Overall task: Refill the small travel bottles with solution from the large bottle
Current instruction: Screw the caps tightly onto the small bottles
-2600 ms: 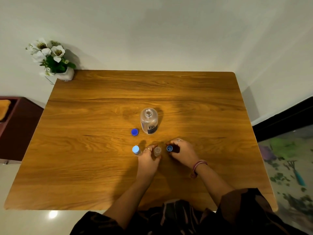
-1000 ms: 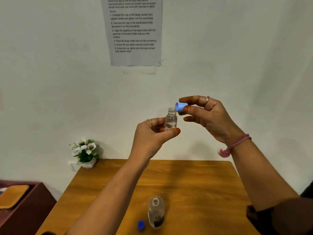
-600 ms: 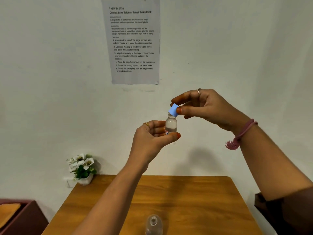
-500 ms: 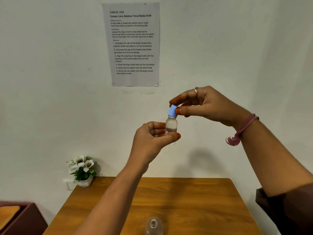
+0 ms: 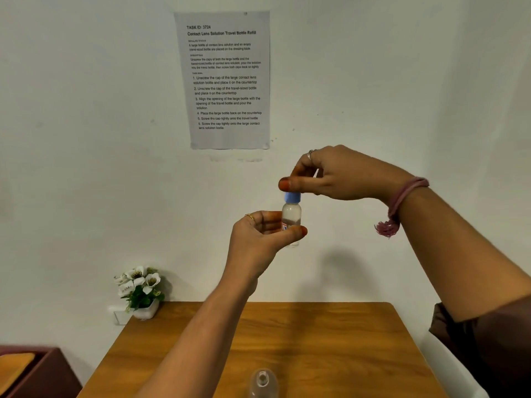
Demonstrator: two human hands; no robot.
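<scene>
Clearly, the left hand (image 5: 258,239) holds the small travel bottle (image 5: 291,216) up in the air, well above the desk (image 5: 330,340) and in front of the white wall. Its thumb lies across the front of the lower body, over the label, and the curled fingers (image 5: 265,222) support it from behind, so this hand grips the bottle upright. The bottle is of clear plastic and looks filled with liquid up to the shoulder; it is probably very light, a little soft when squeezed, and smooth, so a strong squeeze with a loose cap could push solution out. The best place to hold it seems the lower half of the body, where the hand is now, because this leaves the neck free.

On top sits the light blue cap (image 5: 292,197). The right hand (image 5: 342,176) comes from above and pinches the cap between thumb and fingertips, touching only its upper part. The cap is small and stiff, and it likely needs only gentle turning; whether it is already tight cannot be told.

Low at the edge of the view, the large bottle (image 5: 263,383) stands open on the desk, below the hands. It is heavier and should be taken around its body.
</scene>
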